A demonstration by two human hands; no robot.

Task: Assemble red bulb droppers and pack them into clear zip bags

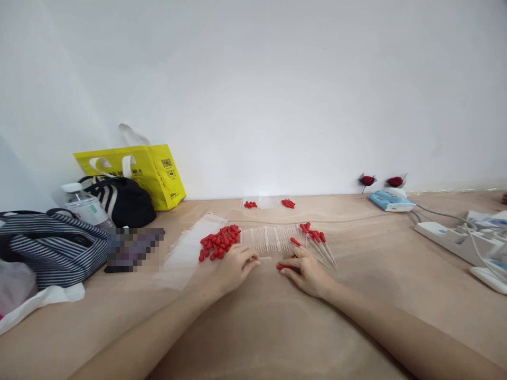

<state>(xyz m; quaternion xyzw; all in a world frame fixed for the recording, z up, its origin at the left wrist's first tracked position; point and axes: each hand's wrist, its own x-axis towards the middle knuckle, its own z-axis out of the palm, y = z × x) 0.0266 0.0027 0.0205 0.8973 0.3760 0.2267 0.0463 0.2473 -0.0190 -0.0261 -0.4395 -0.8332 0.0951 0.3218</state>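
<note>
My left hand [240, 264] is closed in a pinch on a thin clear tube [266, 259], whose end points toward my right hand. In the fingers of my right hand [303, 270] is a red rubber bulb [284, 266]. A heap of red bulbs [217, 241] lies just beyond my left hand. Beside it, a row of clear glass tubes [267, 238] stretches to the right. Several tubes fitted with red bulbs [316, 236] lie past my right hand, one of them close to its fingers.
Clear plastic bags [190, 245] lie left of the heap. Further back sits another bag [269, 202] with red bulbs. At left are a striped bag [59, 245], a bottle [85, 206] and a yellow bag [158, 174]; at right, tissues [390, 200] and a power strip [455, 243].
</note>
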